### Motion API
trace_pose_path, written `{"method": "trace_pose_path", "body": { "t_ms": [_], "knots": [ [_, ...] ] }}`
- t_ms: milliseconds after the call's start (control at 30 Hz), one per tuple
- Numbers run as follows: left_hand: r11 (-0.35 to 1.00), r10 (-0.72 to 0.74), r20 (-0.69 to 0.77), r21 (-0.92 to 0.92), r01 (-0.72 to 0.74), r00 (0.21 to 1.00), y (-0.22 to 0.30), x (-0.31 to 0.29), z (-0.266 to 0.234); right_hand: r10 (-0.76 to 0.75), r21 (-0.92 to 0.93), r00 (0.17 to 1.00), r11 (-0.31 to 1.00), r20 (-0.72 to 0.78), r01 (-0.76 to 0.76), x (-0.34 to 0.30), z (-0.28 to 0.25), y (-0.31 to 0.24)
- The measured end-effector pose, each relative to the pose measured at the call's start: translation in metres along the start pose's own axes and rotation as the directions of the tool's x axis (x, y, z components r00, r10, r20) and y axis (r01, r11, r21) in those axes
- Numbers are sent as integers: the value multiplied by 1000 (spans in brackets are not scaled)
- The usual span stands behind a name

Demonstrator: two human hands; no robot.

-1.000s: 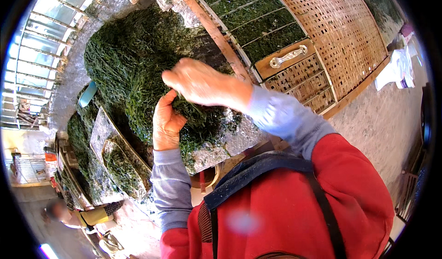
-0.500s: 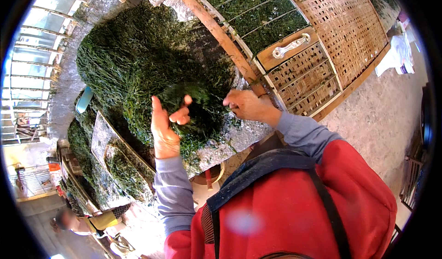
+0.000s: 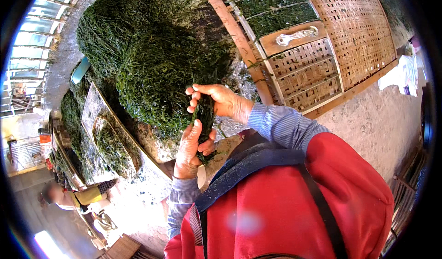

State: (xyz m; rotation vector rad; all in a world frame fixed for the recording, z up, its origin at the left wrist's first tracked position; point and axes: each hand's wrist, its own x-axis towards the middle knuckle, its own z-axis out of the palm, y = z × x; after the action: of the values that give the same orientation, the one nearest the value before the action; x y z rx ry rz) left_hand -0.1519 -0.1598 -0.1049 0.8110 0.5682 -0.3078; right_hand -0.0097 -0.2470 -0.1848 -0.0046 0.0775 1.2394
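A bunch of dark green seaweed (image 3: 204, 111) is squeezed between my two hands over the near edge of a big seaweed heap (image 3: 152, 79). My left hand (image 3: 188, 152) is closed round the lower end of the bunch, and some strands hang out below its fingers. At the upper end, my right hand (image 3: 225, 103) curls its fingers round the same strands. The heap lies just beyond both hands on a wet, stained surface.
To the right lies a woven bamboo mat (image 3: 352, 42) with a slatted frame (image 3: 306, 77) and a wooden board with a pale handle (image 3: 294, 38). Boards (image 3: 124, 141) and a blue-green scoop-like piece (image 3: 80, 70) are at the left. Another person (image 3: 83, 197) is farther left.
My hands were apart at the heap's edge, the left one with spread fingers. They have come together and closed round a bunch of seaweed nearer my body. The view has shifted slightly.
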Motion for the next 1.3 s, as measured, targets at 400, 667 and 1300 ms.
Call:
{"method": "trace_pose_path", "body": {
  "t_ms": [400, 667, 1300],
  "knots": [
    [750, 98, 294, 606, -265, 951, -36, 87, 143, -677, -306, 736, 702, -10, 643, -208, 77, -148],
    [641, 135, 232, 721, -263, 963, -72, 202, 230, -798, -452, 587, 578, -136, 680, -310, 13, -313],
    [-20, 495, 88, 996, -90, 864, -90, 248, 167, -493, -962, 840, -21, -227, -272, -248, 55, -218]
  ]
}}
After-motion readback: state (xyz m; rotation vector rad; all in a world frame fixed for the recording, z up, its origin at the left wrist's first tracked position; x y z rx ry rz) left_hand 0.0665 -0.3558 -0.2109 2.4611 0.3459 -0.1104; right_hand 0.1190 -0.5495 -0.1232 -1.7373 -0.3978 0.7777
